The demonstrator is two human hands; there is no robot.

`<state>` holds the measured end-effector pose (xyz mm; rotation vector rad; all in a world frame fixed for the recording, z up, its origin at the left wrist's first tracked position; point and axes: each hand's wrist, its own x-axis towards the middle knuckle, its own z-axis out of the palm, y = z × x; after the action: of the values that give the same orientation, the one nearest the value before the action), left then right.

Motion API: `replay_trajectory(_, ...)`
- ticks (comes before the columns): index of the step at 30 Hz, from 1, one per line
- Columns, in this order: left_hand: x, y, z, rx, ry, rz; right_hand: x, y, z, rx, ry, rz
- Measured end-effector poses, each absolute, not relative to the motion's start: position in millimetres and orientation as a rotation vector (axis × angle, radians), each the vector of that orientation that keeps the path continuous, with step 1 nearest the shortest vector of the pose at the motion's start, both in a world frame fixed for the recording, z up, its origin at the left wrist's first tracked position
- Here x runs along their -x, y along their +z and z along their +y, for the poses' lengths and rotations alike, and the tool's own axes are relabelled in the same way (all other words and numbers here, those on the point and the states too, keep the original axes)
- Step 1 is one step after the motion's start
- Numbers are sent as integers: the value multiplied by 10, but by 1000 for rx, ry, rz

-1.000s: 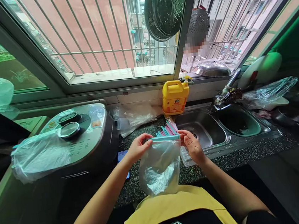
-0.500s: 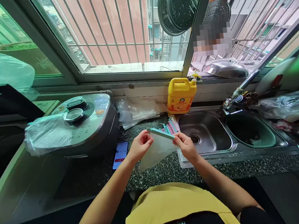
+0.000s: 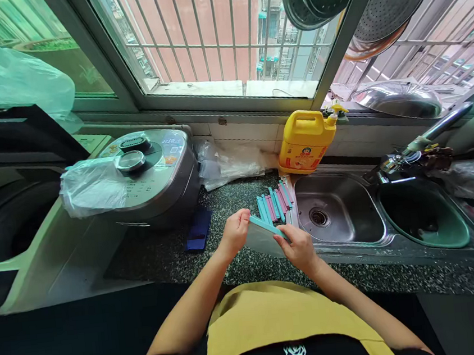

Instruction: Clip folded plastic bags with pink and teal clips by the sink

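Note:
A turquoise bag-sealing clip (image 3: 266,226) runs slantwise between my two hands, along the top edge of a clear plastic bag (image 3: 261,241). My left hand (image 3: 235,232) is closed, pinching the clip's upper left end. With thumb and fingers my right hand (image 3: 298,245) grips its lower right end. The bag hangs beneath the clip and looks flat; the hands partly cover its edges. Just beyond, several loose turquoise and pink sealing clips (image 3: 274,203) lie on the speckled counter (image 3: 222,201) beside the sink.
On the right is a steel sink (image 3: 338,212) with a green basin (image 3: 425,217) and a faucet (image 3: 392,165). A yellow jug (image 3: 306,142) stands behind. Crumpled plastic bags (image 3: 233,164), a rice cooker (image 3: 152,175) and a phone (image 3: 199,228) are left, past them an open washing machine (image 3: 53,242).
The view has shifted, so the scene sits differently. The clip is still held at both ends, and less of the bag shows below it. The phone's screen has gone dark.

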<state>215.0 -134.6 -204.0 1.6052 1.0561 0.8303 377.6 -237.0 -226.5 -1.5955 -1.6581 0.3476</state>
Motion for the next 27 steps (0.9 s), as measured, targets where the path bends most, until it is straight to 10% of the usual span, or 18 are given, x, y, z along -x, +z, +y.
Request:
replay_trajectory(17, -1601, -3088, -642, -1982, 370, 1624, -3619, -2883, -1963, 1585, 300, -1673)
replay_trajectory(27, -1988, -2689, -1041, -1426, 843, 1014, -3664, -2718, -2030, 1522, 333, -1644)
